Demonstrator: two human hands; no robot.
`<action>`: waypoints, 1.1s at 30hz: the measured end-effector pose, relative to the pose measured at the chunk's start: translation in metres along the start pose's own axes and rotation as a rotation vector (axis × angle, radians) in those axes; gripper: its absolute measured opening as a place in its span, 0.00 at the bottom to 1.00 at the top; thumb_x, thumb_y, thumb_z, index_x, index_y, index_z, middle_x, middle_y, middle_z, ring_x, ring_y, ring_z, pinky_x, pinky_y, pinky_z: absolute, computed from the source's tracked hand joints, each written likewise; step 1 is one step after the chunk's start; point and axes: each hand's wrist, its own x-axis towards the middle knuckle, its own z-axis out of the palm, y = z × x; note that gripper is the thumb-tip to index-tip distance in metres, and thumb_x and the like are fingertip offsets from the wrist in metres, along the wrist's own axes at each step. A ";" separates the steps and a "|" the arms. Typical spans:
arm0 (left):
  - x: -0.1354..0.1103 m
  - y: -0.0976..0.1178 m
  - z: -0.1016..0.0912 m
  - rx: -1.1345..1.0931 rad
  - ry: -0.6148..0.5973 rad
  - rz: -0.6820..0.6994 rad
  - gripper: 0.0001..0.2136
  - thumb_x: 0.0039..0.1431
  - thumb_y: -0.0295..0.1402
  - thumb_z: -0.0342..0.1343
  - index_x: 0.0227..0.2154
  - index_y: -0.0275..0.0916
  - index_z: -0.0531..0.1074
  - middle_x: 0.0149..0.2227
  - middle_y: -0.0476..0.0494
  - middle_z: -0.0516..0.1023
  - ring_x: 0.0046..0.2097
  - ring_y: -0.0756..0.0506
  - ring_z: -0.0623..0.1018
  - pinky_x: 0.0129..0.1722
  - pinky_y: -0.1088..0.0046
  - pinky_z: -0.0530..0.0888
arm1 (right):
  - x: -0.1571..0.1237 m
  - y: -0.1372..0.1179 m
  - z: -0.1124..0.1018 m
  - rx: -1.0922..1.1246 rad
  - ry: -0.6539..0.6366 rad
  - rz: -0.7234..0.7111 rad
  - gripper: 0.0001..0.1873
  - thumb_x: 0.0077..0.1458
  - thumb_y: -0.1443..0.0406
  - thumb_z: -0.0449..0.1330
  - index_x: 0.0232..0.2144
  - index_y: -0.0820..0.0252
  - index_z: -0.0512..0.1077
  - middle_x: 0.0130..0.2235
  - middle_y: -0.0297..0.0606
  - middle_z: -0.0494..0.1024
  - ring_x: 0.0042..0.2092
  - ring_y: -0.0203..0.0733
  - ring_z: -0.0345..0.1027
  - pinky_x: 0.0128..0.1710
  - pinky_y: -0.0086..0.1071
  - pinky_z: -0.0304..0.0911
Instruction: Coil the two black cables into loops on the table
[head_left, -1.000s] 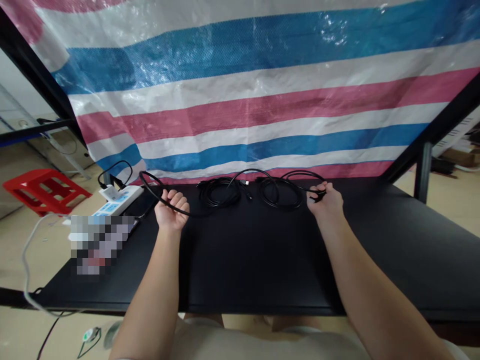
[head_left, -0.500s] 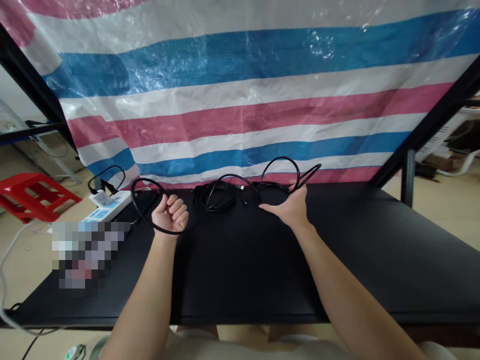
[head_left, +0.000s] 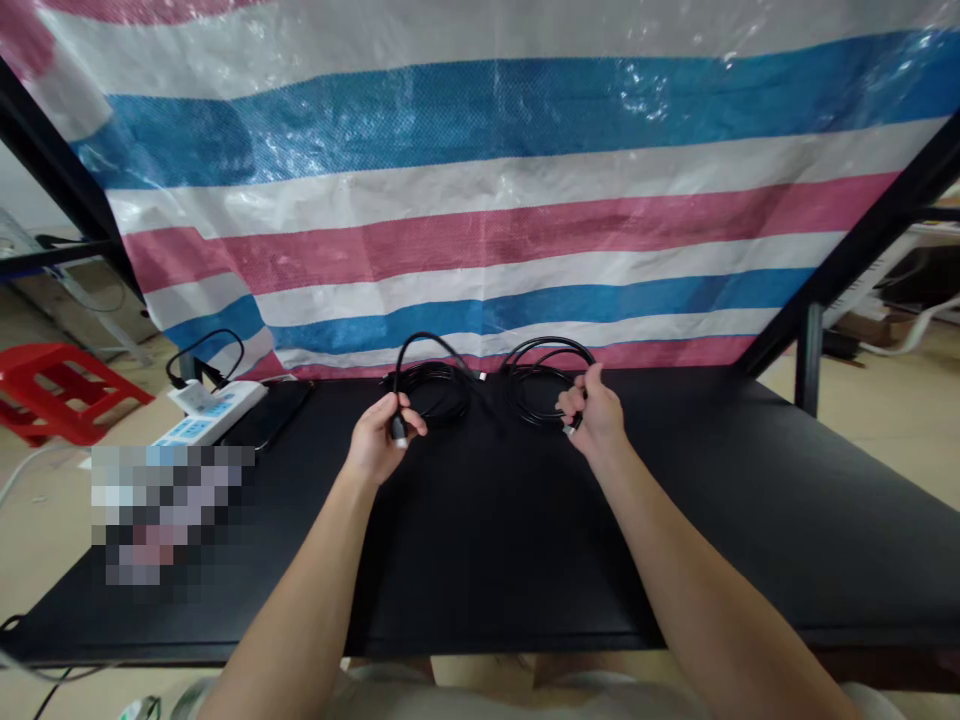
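My left hand (head_left: 381, 438) is closed on one end of a black cable, with the plug (head_left: 399, 430) and its pale metal tip pointing down between thumb and fingers. From there the cable (head_left: 427, 337) arches up and runs to the right. In my right hand (head_left: 596, 408), the fingers curl round a coiled part of black cable (head_left: 551, 345), held in loops; another metal-tipped plug (head_left: 570, 428) shows under the fingers. Between the hands, a second coil of black cable (head_left: 435, 395) lies on the black table (head_left: 495, 540), with a small white-tipped connector (head_left: 482, 377) near it.
On the left of the table lie a white power strip (head_left: 225, 408) with a plugged-in adapter and a dark phone-like slab (head_left: 270, 415). A red stool (head_left: 67, 390) stands beyond. A striped plastic sheet (head_left: 480, 220) hangs behind, between black frame bars.
The cable loop round my left wrist is gone, and that hand has moved right and now pinches a plug end. My right hand has closed round the loops, which are gathered into a tidier coil.
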 end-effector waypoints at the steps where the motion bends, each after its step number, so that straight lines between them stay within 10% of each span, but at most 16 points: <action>1: 0.001 -0.004 0.003 0.065 0.005 0.000 0.08 0.56 0.34 0.52 0.25 0.38 0.65 0.15 0.49 0.71 0.20 0.49 0.72 0.24 0.74 0.68 | 0.000 -0.001 0.000 0.052 -0.029 -0.001 0.32 0.40 0.34 0.53 0.17 0.53 0.52 0.10 0.22 0.49 0.13 0.31 0.47 0.10 0.26 0.45; 6: 0.000 -0.023 0.017 0.250 0.172 0.124 0.09 0.55 0.40 0.49 0.25 0.41 0.60 0.12 0.52 0.69 0.15 0.49 0.69 0.19 0.77 0.64 | -0.009 0.005 0.007 -0.021 -0.080 -0.224 0.31 0.42 0.35 0.54 0.18 0.54 0.51 0.13 0.23 0.51 0.15 0.29 0.46 0.12 0.25 0.43; 13: -0.010 -0.035 0.029 0.703 0.397 0.304 0.11 0.60 0.39 0.43 0.24 0.42 0.58 0.10 0.56 0.65 0.15 0.50 0.67 0.19 0.76 0.62 | -0.047 0.012 0.026 -0.336 -0.281 -0.539 0.40 0.15 0.46 0.72 0.28 0.53 0.56 0.29 0.28 0.66 0.22 0.29 0.51 0.21 0.29 0.56; 16: -0.012 -0.038 0.029 0.758 0.410 0.314 0.10 0.60 0.38 0.42 0.24 0.43 0.60 0.11 0.56 0.65 0.16 0.49 0.68 0.21 0.75 0.63 | -0.057 0.010 0.032 -0.507 -0.193 -0.585 0.33 0.22 0.51 0.72 0.28 0.54 0.59 0.25 0.26 0.64 0.22 0.30 0.54 0.24 0.31 0.58; 21: -0.009 -0.042 0.026 0.626 0.219 0.296 0.16 0.58 0.42 0.45 0.17 0.42 0.59 0.13 0.53 0.67 0.18 0.50 0.67 0.23 0.74 0.66 | -0.043 0.005 0.031 -0.343 -0.058 -0.306 0.22 0.42 0.49 0.62 0.18 0.54 0.56 0.15 0.25 0.58 0.17 0.31 0.52 0.19 0.29 0.52; 27: 0.000 -0.049 0.026 0.332 0.093 0.215 0.24 0.54 0.48 0.52 0.08 0.40 0.62 0.17 0.44 0.69 0.44 0.42 0.75 0.42 0.71 0.70 | -0.039 -0.004 0.022 0.119 -0.429 0.038 0.32 0.38 0.45 0.66 0.14 0.55 0.49 0.10 0.20 0.46 0.14 0.29 0.42 0.16 0.27 0.46; 33: -0.007 -0.047 0.026 -0.117 -0.045 -0.032 0.19 0.53 0.41 0.57 0.12 0.36 0.67 0.33 0.40 0.78 0.43 0.41 0.78 0.41 0.67 0.74 | -0.051 0.006 0.033 0.170 -0.590 0.206 0.34 0.36 0.46 0.67 0.09 0.56 0.48 0.10 0.25 0.51 0.16 0.30 0.51 0.19 0.29 0.54</action>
